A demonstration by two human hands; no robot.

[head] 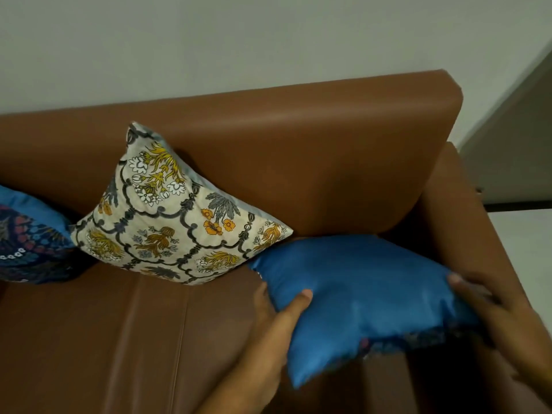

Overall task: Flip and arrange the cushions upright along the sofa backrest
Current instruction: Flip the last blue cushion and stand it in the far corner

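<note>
A plain blue cushion (358, 294) lies nearly flat at the right end of the brown leather sofa (298, 150), its blue back facing up and a patterned face showing along its lower edge. My left hand (277, 312) grips its left edge, thumb on top. My right hand (484, 309) holds its right edge by the armrest. A cream floral cushion (170, 216) leans on one corner against the backrest in the middle. A dark blue patterned cushion (27, 237) rests at the left edge, partly cut off.
The sofa's right armrest (466, 222) stands just behind my right hand. Bare brown seat (104, 339) stretches across the lower left. A pale wall (239, 40) rises behind the backrest, and a light floor (525, 234) shows at the right.
</note>
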